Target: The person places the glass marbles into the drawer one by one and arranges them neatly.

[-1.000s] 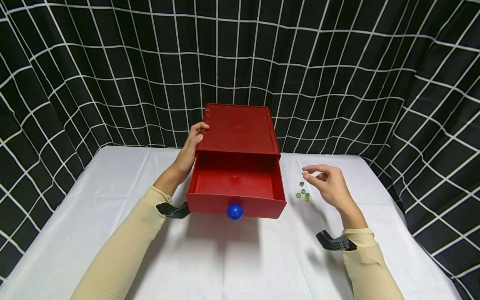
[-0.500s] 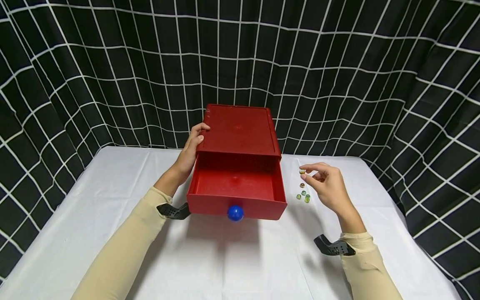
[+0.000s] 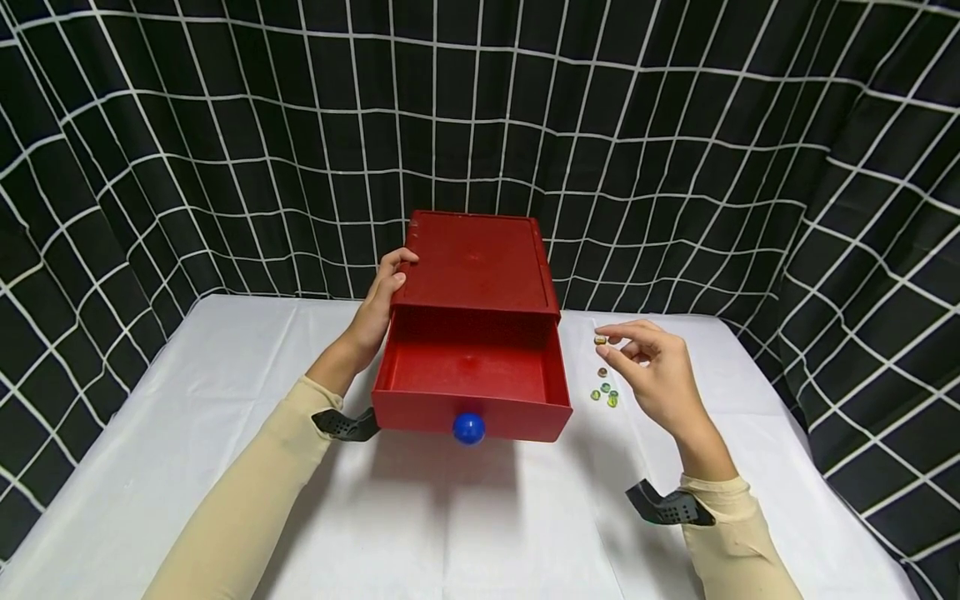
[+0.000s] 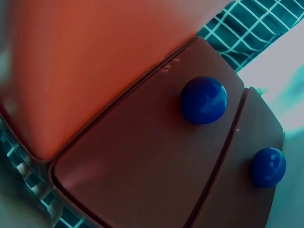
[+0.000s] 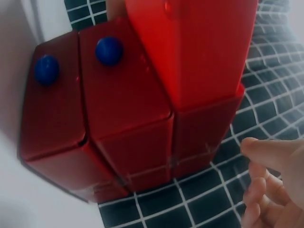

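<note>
Moved slightly toward the left edge of the table point(image 3: 517, 542), my right hand point(image 3: 654, 367) pinches a small marble point(image 3: 600, 340) between the open drawer point(image 3: 420, 411) and the table's right edge, closer to the drawer, while my left hand point(image 3: 372, 315), across the drawer, holds the red cabinet point(image 3: 474, 260).
</note>
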